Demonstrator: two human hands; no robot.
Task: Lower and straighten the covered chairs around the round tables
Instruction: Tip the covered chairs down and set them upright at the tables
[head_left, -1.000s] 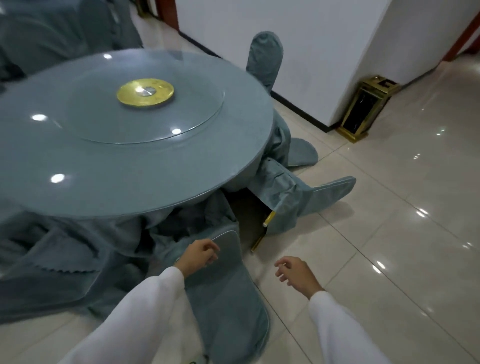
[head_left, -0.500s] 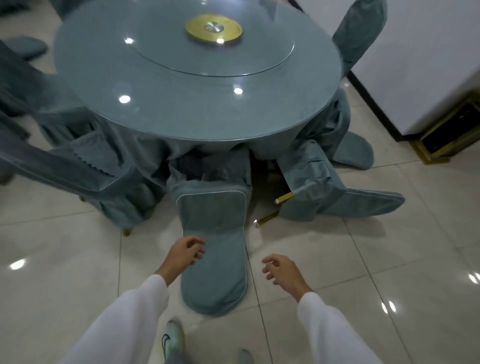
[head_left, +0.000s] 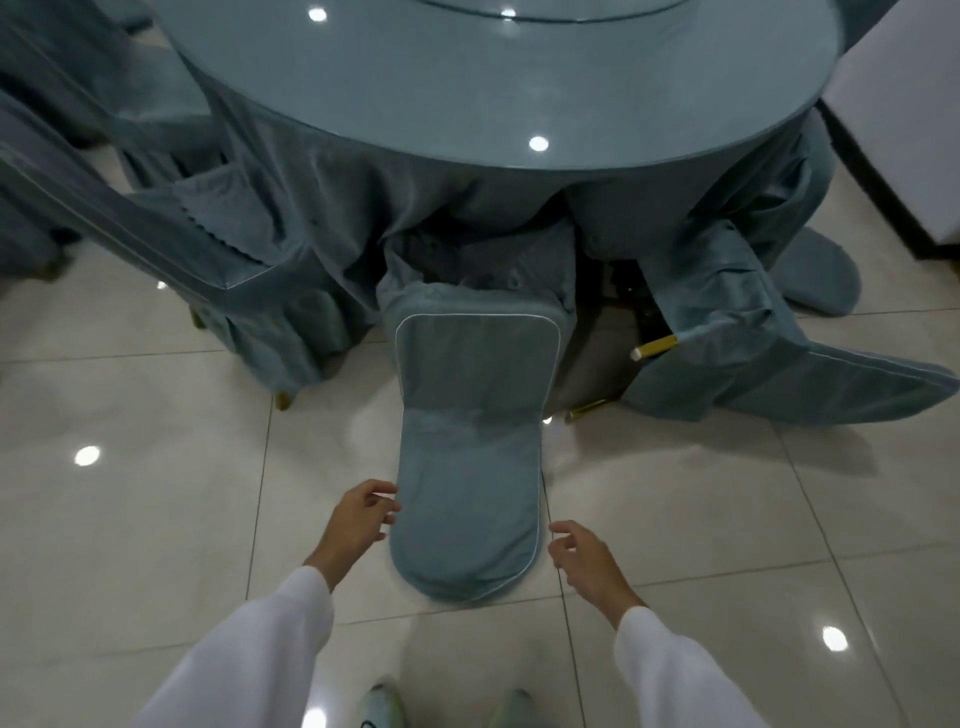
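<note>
A blue-grey fabric-covered chair with white piping (head_left: 470, 457) is tipped against the round glass-topped table draped in matching blue-grey cloth (head_left: 498, 88); its seat end is tucked under the table edge and its rounded backrest points out over the glossy beige tiled floor (head_left: 156, 467) toward the person. The left hand (head_left: 358, 522) sits just beside the backrest's left edge, fingers loosely spread and holding nothing (whether the fingertips brush the piping I cannot tell). The right hand (head_left: 584, 558) hovers near the right edge, also relaxed and empty, a small gap showing between it and the cover.

The cover looks soft and loose, likely to slide over the frame if only cloth is pinched, while the chair beneath is probably rigid and fairly weighty. A sound hold would be both hands round the backrest's side edges, gripping frame through fabric. A second covered chair with a gold leg showing (head_left: 769, 364) lies tipped at the right.
</note>
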